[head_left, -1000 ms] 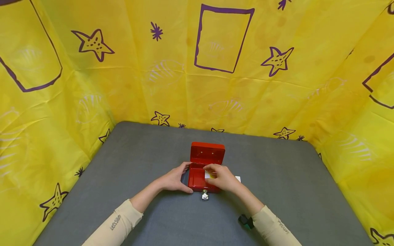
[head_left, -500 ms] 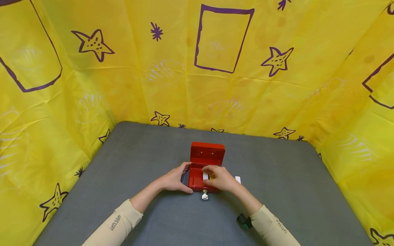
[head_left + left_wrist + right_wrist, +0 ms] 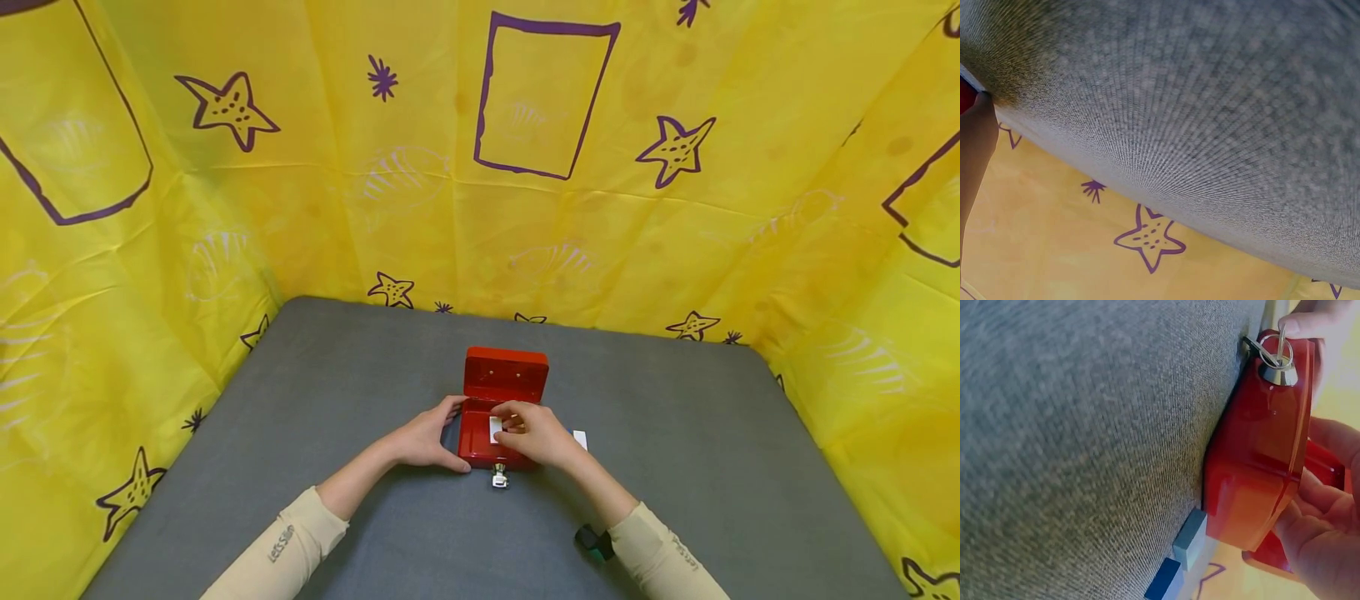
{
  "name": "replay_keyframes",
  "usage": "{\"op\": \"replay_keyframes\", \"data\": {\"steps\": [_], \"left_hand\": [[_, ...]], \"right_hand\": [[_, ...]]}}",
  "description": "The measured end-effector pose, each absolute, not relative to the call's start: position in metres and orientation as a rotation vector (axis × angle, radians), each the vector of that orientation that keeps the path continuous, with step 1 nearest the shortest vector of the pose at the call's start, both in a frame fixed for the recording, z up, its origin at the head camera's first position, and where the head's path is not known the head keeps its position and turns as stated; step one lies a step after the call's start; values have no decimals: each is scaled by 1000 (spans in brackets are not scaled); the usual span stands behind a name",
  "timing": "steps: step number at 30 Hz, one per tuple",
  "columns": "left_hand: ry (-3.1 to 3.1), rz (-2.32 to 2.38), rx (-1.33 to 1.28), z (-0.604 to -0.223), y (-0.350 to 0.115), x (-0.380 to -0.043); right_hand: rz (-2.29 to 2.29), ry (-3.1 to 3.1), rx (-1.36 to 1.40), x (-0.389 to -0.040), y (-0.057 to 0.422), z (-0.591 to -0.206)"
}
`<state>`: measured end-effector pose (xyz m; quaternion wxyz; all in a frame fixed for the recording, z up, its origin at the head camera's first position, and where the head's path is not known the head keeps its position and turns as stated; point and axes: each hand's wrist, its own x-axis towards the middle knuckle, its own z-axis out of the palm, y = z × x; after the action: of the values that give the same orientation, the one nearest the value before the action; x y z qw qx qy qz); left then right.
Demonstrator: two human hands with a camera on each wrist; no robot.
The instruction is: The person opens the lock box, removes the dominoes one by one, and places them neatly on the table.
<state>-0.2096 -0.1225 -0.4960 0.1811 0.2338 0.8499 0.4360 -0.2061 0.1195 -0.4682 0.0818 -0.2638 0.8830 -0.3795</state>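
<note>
A red metal cash box [image 3: 480, 450] stands on the grey table with its lid [image 3: 506, 375] raised. A key [image 3: 1280, 347] on a ring sits in the front lock. My left hand [image 3: 427, 435] grips the box's left side, thumb at the front corner and fingers toward the back. Over the right part of the open box, my right hand [image 3: 542, 432] pinches a small white piece [image 3: 496, 429] between thumb and fingers. In the right wrist view the right hand [image 3: 1329, 537] reaches over the rim, and the piece is hidden.
Beside the box's right side lie a pale block [image 3: 1190, 539] and a blue block [image 3: 1165, 579]. The grey table [image 3: 360, 358] is enclosed by a yellow curtain [image 3: 420, 208] with purple drawings. A black device [image 3: 595, 542] is on the right wrist.
My right hand has shifted slightly left with the piece. The yellow part that showed on it earlier is out of sight; a white face shows now. My left hand and the box stay put.
</note>
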Motion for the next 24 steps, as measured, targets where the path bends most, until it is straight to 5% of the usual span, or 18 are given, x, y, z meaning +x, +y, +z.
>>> {"op": "replay_keyframes", "data": {"steps": [24], "left_hand": [[2394,1268,699,-497,-124,-210]], "right_hand": [[-1152,2597,-788,-208,111,-473]]}}
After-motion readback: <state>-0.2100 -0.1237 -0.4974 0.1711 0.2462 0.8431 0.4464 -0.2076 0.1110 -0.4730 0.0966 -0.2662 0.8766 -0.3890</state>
